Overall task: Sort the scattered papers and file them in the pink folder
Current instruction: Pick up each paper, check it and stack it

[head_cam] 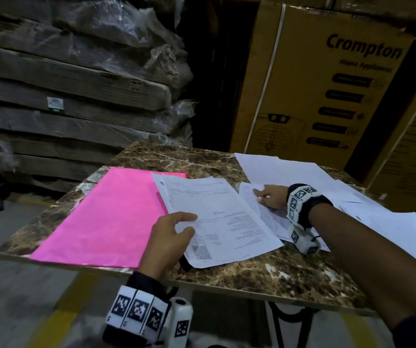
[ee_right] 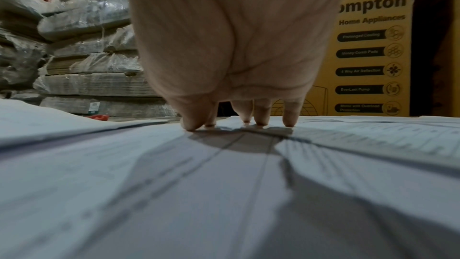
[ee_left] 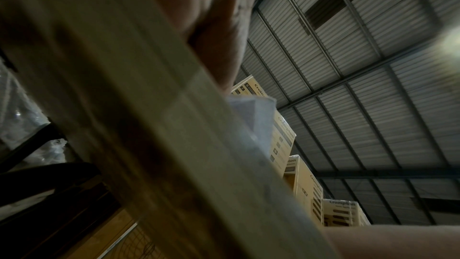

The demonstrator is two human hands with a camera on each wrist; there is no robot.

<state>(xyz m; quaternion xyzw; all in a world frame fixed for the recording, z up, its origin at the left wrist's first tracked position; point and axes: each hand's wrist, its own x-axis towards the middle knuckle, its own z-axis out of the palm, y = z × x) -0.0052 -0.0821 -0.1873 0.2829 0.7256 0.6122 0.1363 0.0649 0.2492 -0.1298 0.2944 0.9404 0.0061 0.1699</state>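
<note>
Over on the left, the flat glossy pink folder (head_cam: 106,217) lies closed on the brown marbled stone surface (head_cam: 264,275), its far right corner tucked under the paperwork. Moving in, the left hand (head_cam: 169,237) pinches the near edge of a small stack of printed white sheets (head_cam: 217,219), thumb on top and fingers curled beneath. Further right, the right hand (head_cam: 272,197) presses all five fingertips (ee_right: 288,123) down onto another printed white page (head_cam: 264,212), fingers fairly straight and gripping nothing. Beyond it, more loose white papers (head_cam: 302,174) fan out toward the tall brown Crompton cardboard carton (head_cam: 327,79). The smart play, I'd say: drag that page with light, even pressure so it slides without creasing, slip it squarely onto the held stack, and tap the edges flush before opening the folder.
</note>
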